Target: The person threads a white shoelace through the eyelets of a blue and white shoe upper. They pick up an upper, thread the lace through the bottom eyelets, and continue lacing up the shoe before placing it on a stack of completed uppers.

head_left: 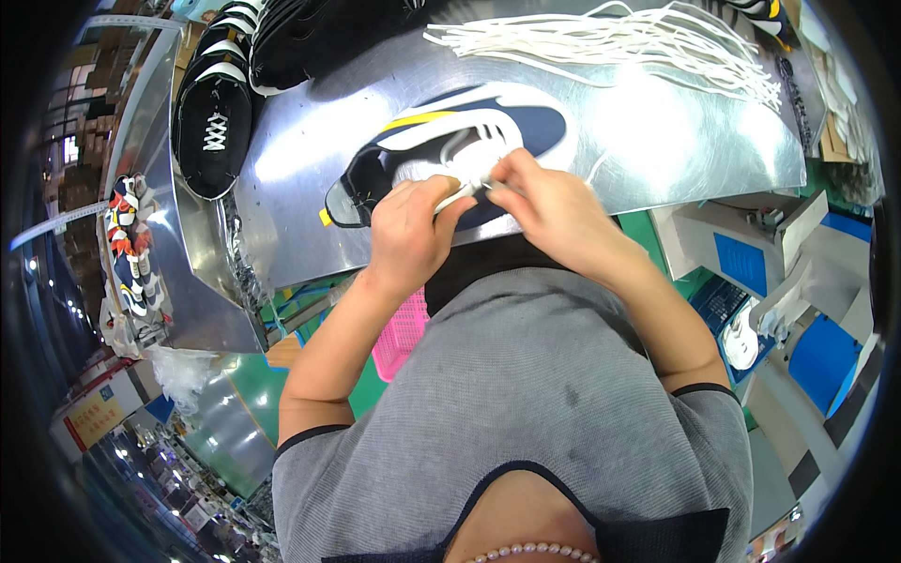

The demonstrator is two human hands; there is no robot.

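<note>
A navy shoe upper (547, 120) with white overlays and a yellow stripe lies on the metal table in front of me, its heel opening toward the left. At its throat, my left hand (410, 230) pinches a white shoelace (457, 196) between thumb and fingers. Close beside it, my right hand (554, 211) is also closed in a pinch at the lace, with the fingertips near the eyelets. My fingers partly hide the lace ends and the lower side of the upper.
A bundle of loose white shoelaces (601, 45) lies across the far side of the metal table (300, 188). Black shoe uppers (214, 155) are lined up at the far left, one laced in white. A pink basket (404, 336) stands below the table edge; cardboard boxes (798, 253) are at right.
</note>
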